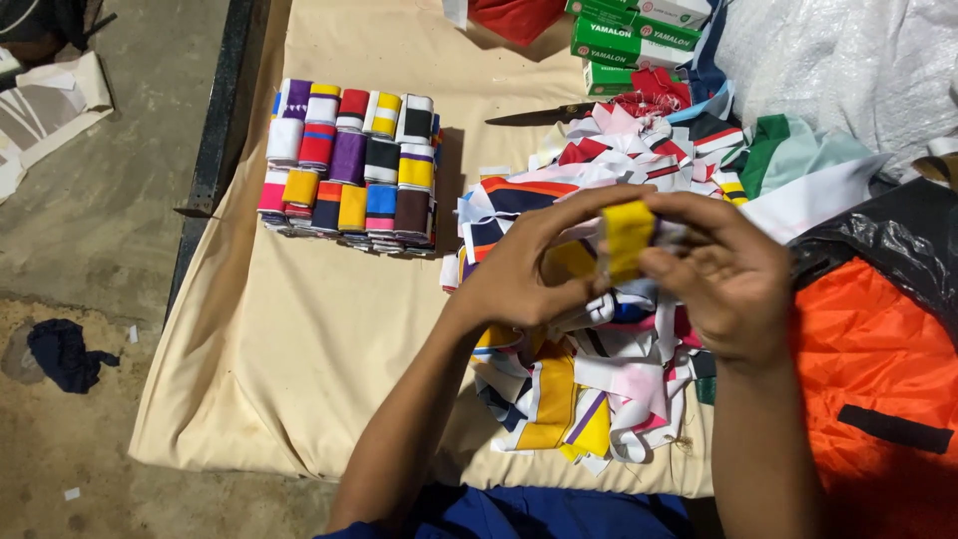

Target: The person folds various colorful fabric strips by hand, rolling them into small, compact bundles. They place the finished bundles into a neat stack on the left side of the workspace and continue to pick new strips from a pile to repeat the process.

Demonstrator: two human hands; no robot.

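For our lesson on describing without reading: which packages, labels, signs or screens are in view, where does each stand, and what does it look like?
Green cartons: flat rectangular boxes, green with white panels and red marks, stacked at the top edge beyond the loose fabric pile.
White carton: partly cut off, on top of that stack.
No signs or screens show.

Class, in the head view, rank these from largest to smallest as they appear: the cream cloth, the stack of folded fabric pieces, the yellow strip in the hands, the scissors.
1. cream cloth
2. stack of folded fabric pieces
3. scissors
4. yellow strip, nearer the camera, so its rank against the scissors is unsure
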